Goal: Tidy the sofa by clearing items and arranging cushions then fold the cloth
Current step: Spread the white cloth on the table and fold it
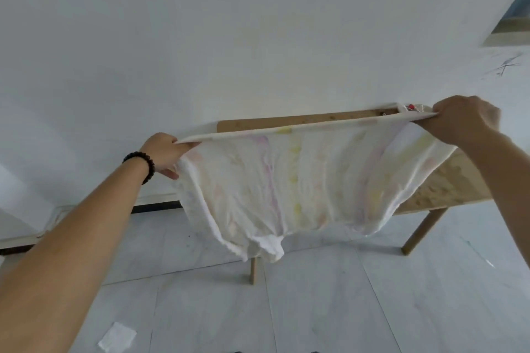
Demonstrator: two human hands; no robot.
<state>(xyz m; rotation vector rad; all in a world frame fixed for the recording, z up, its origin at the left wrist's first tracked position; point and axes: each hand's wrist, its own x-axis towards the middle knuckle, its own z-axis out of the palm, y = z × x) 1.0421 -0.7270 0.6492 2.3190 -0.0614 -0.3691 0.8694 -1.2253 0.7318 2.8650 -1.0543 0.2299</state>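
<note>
A white cloth with faint pink and yellow stripes hangs stretched in the air in front of me. My left hand pinches its upper left corner; a dark bead bracelet sits on that wrist. My right hand grips the upper right corner, held a little higher. The top edge runs taut between both hands and the rest sags down, its lowest fold near the floor side. The sofa and cushions are not in view.
A wooden table stands behind the cloth against the white wall, with two legs showing. A small object with a red spot lies at its far end. A white scrap of paper lies on the pale tiled floor.
</note>
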